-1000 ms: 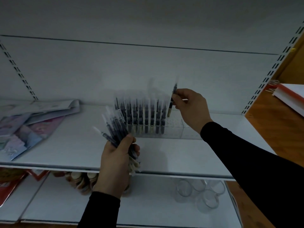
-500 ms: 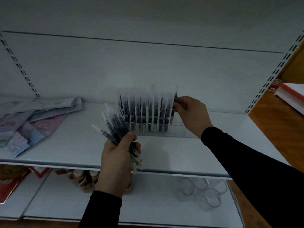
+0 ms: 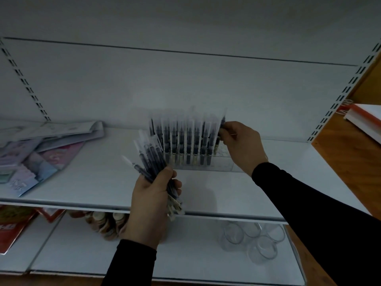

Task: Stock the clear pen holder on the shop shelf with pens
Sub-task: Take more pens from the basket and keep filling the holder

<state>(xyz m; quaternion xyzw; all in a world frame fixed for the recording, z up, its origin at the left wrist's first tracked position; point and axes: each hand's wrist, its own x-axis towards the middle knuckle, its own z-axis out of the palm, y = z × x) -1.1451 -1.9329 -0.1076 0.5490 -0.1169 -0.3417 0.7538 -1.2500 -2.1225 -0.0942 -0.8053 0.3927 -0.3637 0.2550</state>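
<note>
**Pens going into the holder on the shelf**

Far left on the white shelf (image 3: 92, 182): a loose pile of flat packets (image 3: 41, 149), fanned and overlapping. Below, on the lower shelf (image 3: 185, 254), a red packet (image 3: 12, 230) at the left edge and a cluster of small jars (image 3: 105, 223) partly hidden under the shelf lip.

Near centre, in front of the shelf edge: left hand (image 3: 151, 203), black sleeve, fingers and thumb curled round a bundle of pens (image 3: 150, 162) in clear wrappers, tips fanned up and to the left, back ends poking out below the fist.

Just behind and right of the bundle: clear pen holder (image 3: 206, 167) standing on the shelf near the back wall, filled with a row of upright dark pens (image 3: 181, 141), wrappers blurred at the top. Right end of the holder looks unfilled.

At the row's right end: right hand (image 3: 242, 145), thumb and fingers pinching the top of one pen (image 3: 222, 125), held upright against the last pen of the row; whether its foot sits in a slot cannot be told.

Lower right: clear glass cups (image 3: 255, 238) grouped on the lower shelf. Far right: a wooden surface (image 3: 340, 162) bearing a white and red book (image 3: 365, 118).
</note>
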